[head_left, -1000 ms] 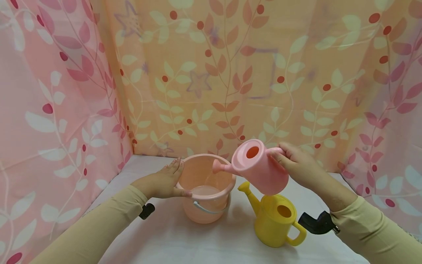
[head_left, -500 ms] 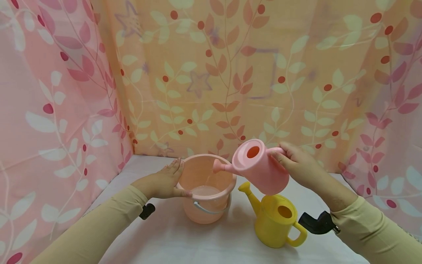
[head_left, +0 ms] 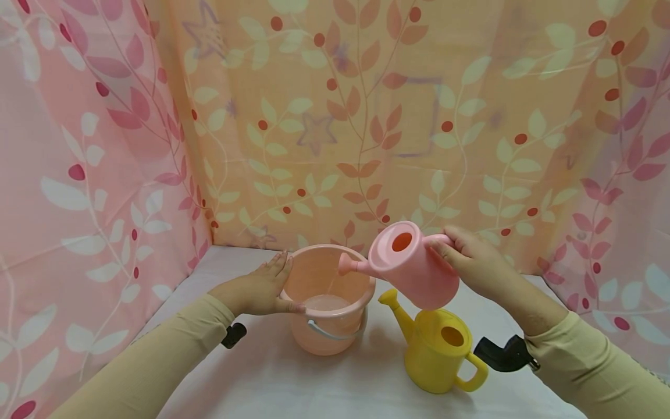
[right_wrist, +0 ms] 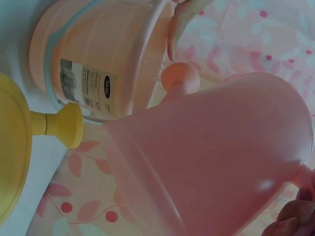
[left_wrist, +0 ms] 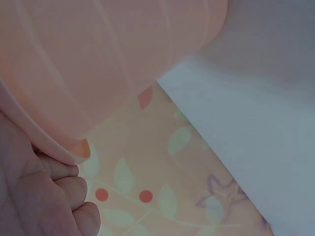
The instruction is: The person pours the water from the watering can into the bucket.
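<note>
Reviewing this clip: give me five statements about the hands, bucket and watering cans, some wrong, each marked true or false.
1. The right hand holds the pink watering can. True.
2. The left hand touches the bucket at its rim. True.
3. The pink watering can points away from the bucket. False: its spout reaches over the bucket's opening.
4. Only one watering can is in view. False: a yellow watering can also stands upright on the white surface.
5. In the right wrist view, the bucket bears a label. True.
</note>
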The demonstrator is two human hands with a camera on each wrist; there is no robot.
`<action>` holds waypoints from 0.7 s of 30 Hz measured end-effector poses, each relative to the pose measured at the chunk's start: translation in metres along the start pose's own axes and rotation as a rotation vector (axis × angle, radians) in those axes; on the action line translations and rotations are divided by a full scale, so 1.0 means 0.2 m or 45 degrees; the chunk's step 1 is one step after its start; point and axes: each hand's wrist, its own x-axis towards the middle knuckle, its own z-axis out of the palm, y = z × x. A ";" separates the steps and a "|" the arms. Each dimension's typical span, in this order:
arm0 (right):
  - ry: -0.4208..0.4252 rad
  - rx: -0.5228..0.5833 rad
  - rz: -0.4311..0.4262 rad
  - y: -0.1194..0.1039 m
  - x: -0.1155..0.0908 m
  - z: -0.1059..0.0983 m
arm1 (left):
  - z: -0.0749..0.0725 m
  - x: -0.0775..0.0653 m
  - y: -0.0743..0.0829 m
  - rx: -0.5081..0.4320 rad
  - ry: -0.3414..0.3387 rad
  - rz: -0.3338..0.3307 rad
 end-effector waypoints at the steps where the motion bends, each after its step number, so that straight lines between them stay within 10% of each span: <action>1: -0.001 0.003 0.001 0.00 0.00 0.00 | 0.00 0.00 0.00 0.000 -0.006 0.000; 21: 0.001 -0.002 0.005 0.01 0.01 0.00 | -0.03 -0.03 0.02 -0.039 -0.010 0.043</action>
